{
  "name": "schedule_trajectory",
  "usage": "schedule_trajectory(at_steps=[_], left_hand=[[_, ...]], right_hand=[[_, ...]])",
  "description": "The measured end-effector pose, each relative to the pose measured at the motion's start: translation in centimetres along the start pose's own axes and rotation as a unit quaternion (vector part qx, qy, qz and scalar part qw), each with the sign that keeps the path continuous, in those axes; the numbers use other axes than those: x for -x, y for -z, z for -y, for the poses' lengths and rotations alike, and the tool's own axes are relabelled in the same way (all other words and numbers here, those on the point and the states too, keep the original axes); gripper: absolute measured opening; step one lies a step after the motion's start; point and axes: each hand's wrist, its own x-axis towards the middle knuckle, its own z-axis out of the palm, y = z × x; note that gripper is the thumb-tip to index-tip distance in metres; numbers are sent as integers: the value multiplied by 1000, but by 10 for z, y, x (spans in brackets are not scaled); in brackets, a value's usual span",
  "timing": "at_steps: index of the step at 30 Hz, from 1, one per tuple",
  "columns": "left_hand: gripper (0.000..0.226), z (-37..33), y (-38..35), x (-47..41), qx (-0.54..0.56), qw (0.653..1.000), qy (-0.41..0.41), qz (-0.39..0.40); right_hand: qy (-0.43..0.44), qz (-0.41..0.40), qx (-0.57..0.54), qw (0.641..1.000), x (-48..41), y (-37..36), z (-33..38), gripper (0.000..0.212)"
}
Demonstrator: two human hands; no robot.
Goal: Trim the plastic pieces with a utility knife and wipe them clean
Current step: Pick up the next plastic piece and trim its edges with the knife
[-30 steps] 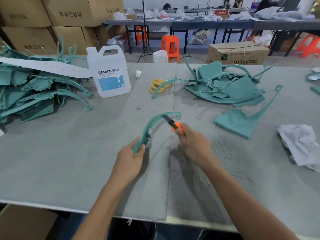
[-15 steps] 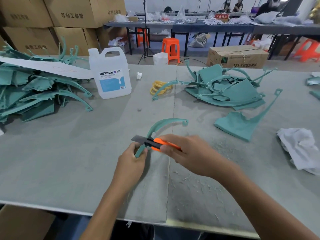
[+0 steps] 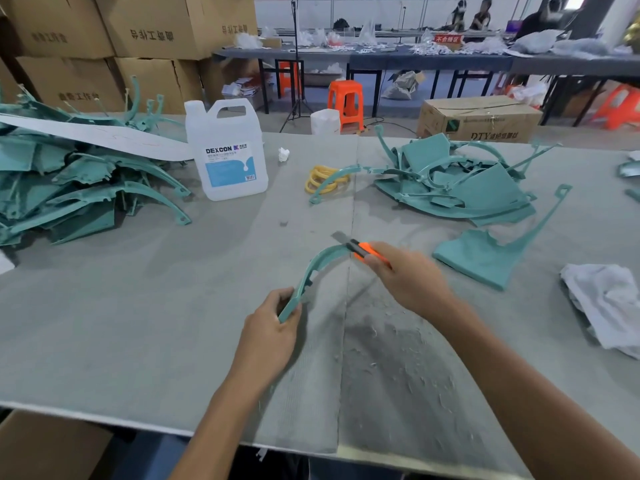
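Two hands busy above the grey bench (image 3: 138, 323). Near end of a curved teal plastic piece (image 3: 313, 270) gripped in the left hand (image 3: 268, 327), fingers curled round it. Over in the right hand (image 3: 408, 277), an orange utility knife (image 3: 363, 250), fist closed on the handle, blade out and crossing the far end of that piece. Below, pale shavings (image 3: 398, 362) strewn on the bench. Far left, a heap of teal pieces (image 3: 69, 188); beyond the knife, another heap (image 3: 457, 181); white jug (image 3: 227, 150) between them; white cloth (image 3: 609, 303) at the right edge.

Grey table (image 3: 138, 323): teal plastic pieces (image 3: 460, 185), jug (image 3: 227, 150), white cloth (image 3: 609, 303).
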Motion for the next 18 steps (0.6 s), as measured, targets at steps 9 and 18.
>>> schedule_trajectory(at_steps=[9,18], left_hand=[[15,1,-4,2,-4,1000,4,-5],[18,-1,-5,8,4,1000,-15,11]], right_hand=[[159,163,2,974,25,54,52,22],[-47,98,189,976,-28,23,-37,33]])
